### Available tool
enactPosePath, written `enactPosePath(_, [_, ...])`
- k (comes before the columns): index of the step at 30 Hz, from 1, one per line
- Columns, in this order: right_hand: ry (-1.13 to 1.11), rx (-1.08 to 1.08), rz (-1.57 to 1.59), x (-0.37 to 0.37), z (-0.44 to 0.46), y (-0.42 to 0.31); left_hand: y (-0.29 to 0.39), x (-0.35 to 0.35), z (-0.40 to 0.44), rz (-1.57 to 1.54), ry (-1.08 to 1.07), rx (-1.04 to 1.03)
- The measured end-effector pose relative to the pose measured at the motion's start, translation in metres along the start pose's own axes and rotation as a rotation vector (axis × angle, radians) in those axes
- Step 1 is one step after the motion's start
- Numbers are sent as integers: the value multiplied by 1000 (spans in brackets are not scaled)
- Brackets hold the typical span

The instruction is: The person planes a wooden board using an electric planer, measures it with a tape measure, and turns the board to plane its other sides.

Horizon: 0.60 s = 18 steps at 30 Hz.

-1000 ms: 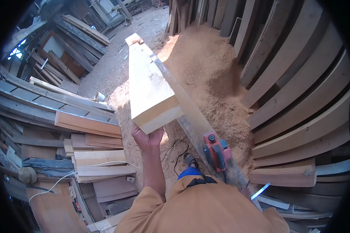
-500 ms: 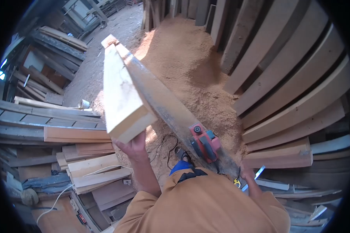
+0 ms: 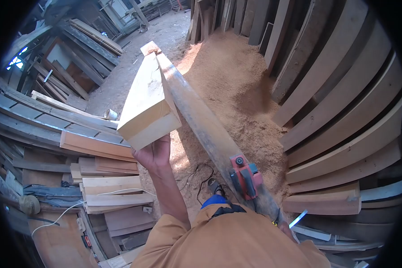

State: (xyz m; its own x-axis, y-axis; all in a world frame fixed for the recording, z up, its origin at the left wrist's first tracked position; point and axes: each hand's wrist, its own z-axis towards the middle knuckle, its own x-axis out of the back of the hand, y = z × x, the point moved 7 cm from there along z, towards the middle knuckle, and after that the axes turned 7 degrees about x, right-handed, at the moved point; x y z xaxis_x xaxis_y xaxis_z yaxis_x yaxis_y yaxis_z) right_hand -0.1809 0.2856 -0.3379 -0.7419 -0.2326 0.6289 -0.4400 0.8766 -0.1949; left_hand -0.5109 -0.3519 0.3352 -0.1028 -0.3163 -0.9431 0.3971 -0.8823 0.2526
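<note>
My left hand (image 3: 155, 154) is closed around the underside of a thick pale wooden beam (image 3: 148, 91), at its near end. The beam's far end rests on a long worn plank (image 3: 201, 120), beside a small block (image 3: 150, 48) there. On the near part of that plank sits a red electric planer (image 3: 244, 176). Low on the right, my right hand (image 3: 286, 228) is beside the plank's near end. Its fingers are largely hidden. Close by are a small yellow thing (image 3: 274, 222) and a shiny pale strip (image 3: 298, 219), whose kinds I cannot make out.
Sawdust (image 3: 228, 67) covers the ground beyond the plank. Tall boards (image 3: 330, 102) lean along the right side. Stacked boards (image 3: 116, 185) lie on the left, with a white cord (image 3: 67, 213) across them. A dark cable (image 3: 201, 172) lies near my foot (image 3: 215, 186).
The beam's near end has risen and swung left in my left hand, showing more of its end face. My right hand has drawn slightly back toward me. The view has shifted.
</note>
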Motion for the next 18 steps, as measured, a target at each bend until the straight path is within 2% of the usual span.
enactPosePath(1, [32, 119, -148, -20, 8, -4, 3, 2, 2, 10, 5, -13])
enactPosePath(2, [-45, 238, -182, -3, 3, -16, 5, 0, 3, 18, 12, -24])
enactPosePath(5, [-225, -143, 439, 59, -28, -8, 5, -4, 6, 18, 0, -19])
enactPosePath(8, [115, -399, 466, 151, -47, 0, 7, -1, 6, -10, 5, -12])
enactPosePath(11, [159, -153, 305, 230, -18, -16, 5, -2, 4, -23, 11, -14])
enactPosePath(14, [413, -347, 763, 330, -27, -46, 4, 1, 2, -50, 32, -16])
enactPosePath(16, [601, -148, 901, 376, -14, -73, 4, 8, 3, -88, 3, -2])
enactPosePath(18, [612, 39, 1046, 419, -4, -111, 6, 16, 4, -135, -74, 30])
